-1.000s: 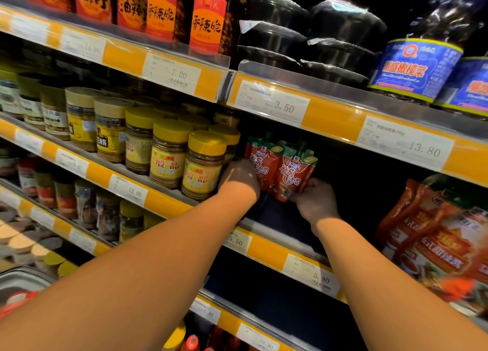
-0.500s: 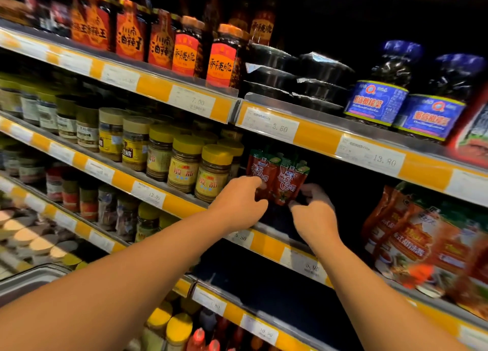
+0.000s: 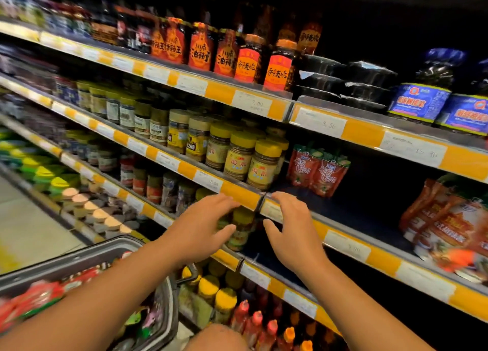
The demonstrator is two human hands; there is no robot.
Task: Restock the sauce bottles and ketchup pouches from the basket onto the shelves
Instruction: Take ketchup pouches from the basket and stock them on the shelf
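While the shelves [image 3: 364, 220] fill most of the view, one dark bay on the middle level has plenty of bare room, so the restock looks only partly done. Down at lower left sits the basket [image 3: 111, 253], red packets visible inside, which suggests more stock waiting. Up on that dark bay, a small cluster of ketchup pouches [image 3: 318, 170] stands upright beside the yellow-lidded jars [image 3: 260, 163]. Sauce bottles in the basket? Too blurred to tell. Now the hands: left hand [image 3: 203, 232] and right hand [image 3: 289, 232] both hover in front of the shelf edge, fingers spread, holding nothing, near each other but apart.
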